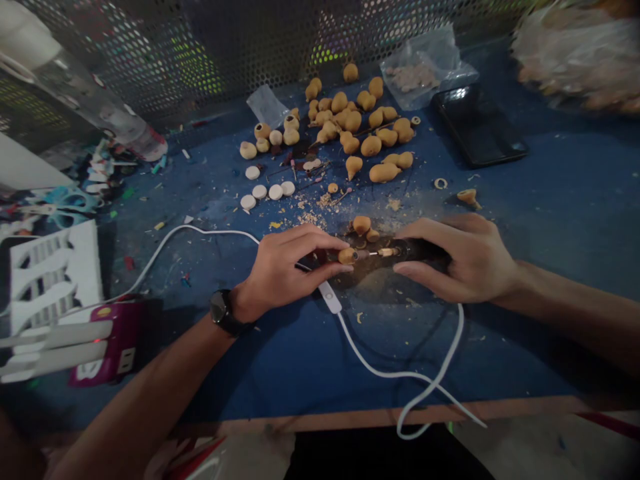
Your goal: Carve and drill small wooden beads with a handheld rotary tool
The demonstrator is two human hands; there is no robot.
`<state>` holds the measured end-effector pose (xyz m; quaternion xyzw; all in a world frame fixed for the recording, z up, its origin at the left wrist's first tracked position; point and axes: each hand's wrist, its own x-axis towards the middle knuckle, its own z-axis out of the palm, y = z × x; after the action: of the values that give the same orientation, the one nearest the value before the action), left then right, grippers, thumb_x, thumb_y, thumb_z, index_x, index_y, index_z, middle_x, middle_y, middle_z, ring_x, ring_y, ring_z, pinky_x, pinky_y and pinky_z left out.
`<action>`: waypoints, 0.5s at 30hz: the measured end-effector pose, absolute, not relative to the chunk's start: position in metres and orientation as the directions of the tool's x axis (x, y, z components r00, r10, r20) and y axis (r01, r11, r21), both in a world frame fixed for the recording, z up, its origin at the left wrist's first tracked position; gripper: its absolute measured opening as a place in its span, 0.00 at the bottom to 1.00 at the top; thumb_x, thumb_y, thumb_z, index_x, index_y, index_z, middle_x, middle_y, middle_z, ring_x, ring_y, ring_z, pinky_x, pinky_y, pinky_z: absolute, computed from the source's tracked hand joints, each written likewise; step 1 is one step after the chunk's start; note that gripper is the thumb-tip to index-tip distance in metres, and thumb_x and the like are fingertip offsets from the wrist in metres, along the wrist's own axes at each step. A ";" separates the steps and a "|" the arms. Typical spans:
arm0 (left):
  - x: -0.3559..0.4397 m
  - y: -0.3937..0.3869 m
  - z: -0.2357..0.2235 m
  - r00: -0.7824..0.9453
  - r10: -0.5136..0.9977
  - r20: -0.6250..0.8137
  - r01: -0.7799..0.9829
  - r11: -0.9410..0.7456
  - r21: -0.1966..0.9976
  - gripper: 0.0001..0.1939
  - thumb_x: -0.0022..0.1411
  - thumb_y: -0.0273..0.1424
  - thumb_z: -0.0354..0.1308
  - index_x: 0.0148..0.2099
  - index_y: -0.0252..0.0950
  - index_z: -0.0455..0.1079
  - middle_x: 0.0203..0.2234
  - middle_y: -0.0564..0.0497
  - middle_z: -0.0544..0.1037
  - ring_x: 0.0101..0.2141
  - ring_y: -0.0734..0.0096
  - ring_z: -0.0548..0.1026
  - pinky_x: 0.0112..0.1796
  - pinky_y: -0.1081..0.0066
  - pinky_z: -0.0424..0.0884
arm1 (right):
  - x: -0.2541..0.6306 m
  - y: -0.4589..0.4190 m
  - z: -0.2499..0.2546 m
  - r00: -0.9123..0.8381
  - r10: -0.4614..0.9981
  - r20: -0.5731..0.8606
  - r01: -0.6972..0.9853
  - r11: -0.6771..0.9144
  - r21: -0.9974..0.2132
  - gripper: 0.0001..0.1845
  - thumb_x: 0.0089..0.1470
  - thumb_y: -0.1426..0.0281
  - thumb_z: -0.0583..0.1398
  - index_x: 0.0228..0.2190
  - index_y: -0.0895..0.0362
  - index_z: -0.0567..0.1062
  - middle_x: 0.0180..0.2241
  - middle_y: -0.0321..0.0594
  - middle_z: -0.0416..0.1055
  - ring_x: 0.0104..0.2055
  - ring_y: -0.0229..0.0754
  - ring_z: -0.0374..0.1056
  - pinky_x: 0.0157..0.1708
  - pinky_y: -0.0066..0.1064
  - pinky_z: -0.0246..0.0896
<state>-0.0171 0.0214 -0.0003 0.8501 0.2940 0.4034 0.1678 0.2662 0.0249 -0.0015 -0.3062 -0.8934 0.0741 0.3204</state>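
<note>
Between the thumb and fingers of my left hand (295, 263) is a small gourd piece (346, 256), its opening turned to the right. My right hand (460, 260) wraps round a black rotary tool (423, 251) with a brass chuck (387, 252). The tool's bit (364, 255) points left and meets the gourd's opening; how far it goes in I cannot tell. Just behind lies a cut gourd (361, 225) with a smaller piece beside it. A white cord with an inline switch (330, 297) runs under my left hand.
Several whole gourds (351, 121) lie at the back, with hollowed ones (263, 131) and white discs (275, 192) to their left. A black phone (477, 127) lies back right. At left are a purple power strip (107, 343), blue scissors (70, 203) and a bottle (115, 110). Shavings litter the blue table (280, 373).
</note>
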 end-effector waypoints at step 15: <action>-0.016 0.021 0.003 0.469 0.637 0.611 0.388 -0.770 0.506 0.09 0.65 0.35 0.72 0.44 0.36 0.80 0.32 0.51 0.85 0.27 0.78 0.79 0.29 0.78 0.76 | 0.264 0.024 -0.012 -0.637 0.616 0.464 0.568 0.782 -0.259 0.21 0.71 0.53 0.57 0.39 0.56 0.79 0.24 0.39 0.78 0.22 0.45 0.73 0.25 0.36 0.56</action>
<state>-0.0164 0.0211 0.0026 0.8439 0.3039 0.4161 0.1497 0.2642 0.0235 -0.0118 -0.3275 -0.9035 0.0445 0.2728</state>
